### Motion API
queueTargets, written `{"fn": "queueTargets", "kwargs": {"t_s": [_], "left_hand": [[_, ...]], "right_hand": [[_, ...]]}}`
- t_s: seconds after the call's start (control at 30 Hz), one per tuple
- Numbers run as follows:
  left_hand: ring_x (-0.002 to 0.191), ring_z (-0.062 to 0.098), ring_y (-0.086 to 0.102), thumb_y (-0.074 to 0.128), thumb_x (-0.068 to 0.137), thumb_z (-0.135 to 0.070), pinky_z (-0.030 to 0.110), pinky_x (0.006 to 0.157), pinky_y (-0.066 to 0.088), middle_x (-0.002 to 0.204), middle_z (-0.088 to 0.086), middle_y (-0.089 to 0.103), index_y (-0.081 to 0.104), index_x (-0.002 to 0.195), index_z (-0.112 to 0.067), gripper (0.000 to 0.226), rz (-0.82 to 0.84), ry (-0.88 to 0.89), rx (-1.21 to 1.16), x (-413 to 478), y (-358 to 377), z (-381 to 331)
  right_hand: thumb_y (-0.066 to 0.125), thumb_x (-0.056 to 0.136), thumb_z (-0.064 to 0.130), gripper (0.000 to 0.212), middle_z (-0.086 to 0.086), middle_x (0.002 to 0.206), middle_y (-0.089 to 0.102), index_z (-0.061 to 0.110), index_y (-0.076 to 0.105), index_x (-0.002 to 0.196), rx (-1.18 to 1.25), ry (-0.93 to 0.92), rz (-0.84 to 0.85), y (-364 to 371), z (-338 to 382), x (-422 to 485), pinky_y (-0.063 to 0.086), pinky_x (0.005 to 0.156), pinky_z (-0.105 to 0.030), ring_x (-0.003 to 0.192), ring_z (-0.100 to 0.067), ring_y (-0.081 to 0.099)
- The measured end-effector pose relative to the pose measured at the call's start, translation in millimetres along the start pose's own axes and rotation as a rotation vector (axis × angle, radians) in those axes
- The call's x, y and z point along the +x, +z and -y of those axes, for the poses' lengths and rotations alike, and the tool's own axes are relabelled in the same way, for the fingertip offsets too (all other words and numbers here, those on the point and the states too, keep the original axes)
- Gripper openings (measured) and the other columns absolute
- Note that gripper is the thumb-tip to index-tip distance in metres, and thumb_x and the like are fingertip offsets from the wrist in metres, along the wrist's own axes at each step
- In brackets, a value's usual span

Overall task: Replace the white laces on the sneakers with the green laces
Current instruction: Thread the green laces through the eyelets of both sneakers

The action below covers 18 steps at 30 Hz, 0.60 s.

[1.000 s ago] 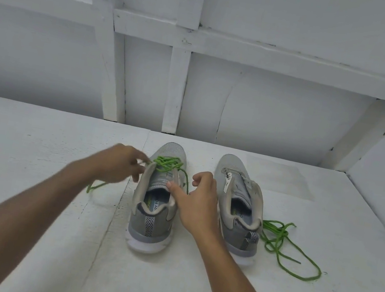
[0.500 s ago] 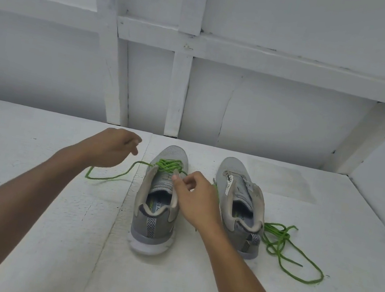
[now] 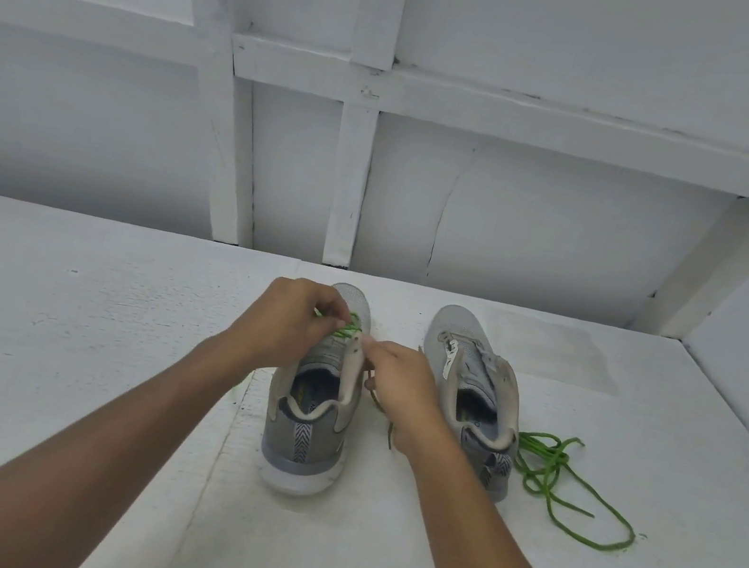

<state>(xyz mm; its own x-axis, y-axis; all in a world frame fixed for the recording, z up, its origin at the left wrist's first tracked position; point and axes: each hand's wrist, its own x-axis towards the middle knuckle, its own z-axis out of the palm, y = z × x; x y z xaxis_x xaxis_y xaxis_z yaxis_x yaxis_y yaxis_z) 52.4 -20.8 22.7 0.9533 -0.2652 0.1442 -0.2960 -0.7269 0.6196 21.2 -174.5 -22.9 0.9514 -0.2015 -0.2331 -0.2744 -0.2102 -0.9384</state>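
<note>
Left sneaker (image 3: 300, 451): green lace (image 3: 349, 329) in eyelets.

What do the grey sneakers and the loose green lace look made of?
Left sneaker and right sneaker: matte grey knit or mesh fabric, judging by the textured toes; white soles look like foam or rubber. Loose green lace: round woven cord, probably synthetic; it lies limp and curled.

A white painted surface (image 3: 54, 327) meets a white panelled wall (image 3: 548, 224) braced by wooden battens (image 3: 348, 189).
</note>
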Motion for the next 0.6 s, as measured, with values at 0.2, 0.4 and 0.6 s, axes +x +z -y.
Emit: {"fn": "queueTargets", "kwargs": {"t_s": [0.2,0.4,0.6], "left_hand": [[0.085,0.009,0.058,0.066,0.09,-0.023,0.017,0.074,0.041,0.092,-0.006,0.067,0.073,0.1,-0.022,0.011,0.025,0.009,0.041,0.5,4.6,-1.4],[0.082,0.009,0.058,0.068,0.088,-0.019,0.006,0.063,0.037,0.087,-0.007,0.064,0.072,0.097,-0.021,0.01,0.037,0.026,0.07,3.6,6.1,-3.1],[0.082,0.01,0.062,0.069,0.084,-0.014,0.011,0.068,0.042,0.091,-0.003,0.07,0.074,0.095,-0.018,0.013,0.062,0.055,0.113,7.4,6.1,-5.6]], "right_hand": [[0.054,0.093,0.032,0.021,-0.001,0.088,0.065,0.018,0.07,0.09,0.168,0.157,0.039,-1.5,-5.7,5.0,0.032,0.058,-0.027,0.066,-0.012,0.051],[0.053,0.094,0.029,0.019,0.001,0.088,0.065,0.018,0.069,0.09,0.181,0.169,0.037,-1.7,-6.2,5.5,0.031,0.054,-0.026,0.063,-0.01,0.051],[0.053,0.094,0.029,0.019,0.004,0.084,0.066,0.019,0.068,0.087,0.186,0.161,0.043,-2.3,-4.8,4.0,0.03,0.053,-0.024,0.063,-0.011,0.051]]}}
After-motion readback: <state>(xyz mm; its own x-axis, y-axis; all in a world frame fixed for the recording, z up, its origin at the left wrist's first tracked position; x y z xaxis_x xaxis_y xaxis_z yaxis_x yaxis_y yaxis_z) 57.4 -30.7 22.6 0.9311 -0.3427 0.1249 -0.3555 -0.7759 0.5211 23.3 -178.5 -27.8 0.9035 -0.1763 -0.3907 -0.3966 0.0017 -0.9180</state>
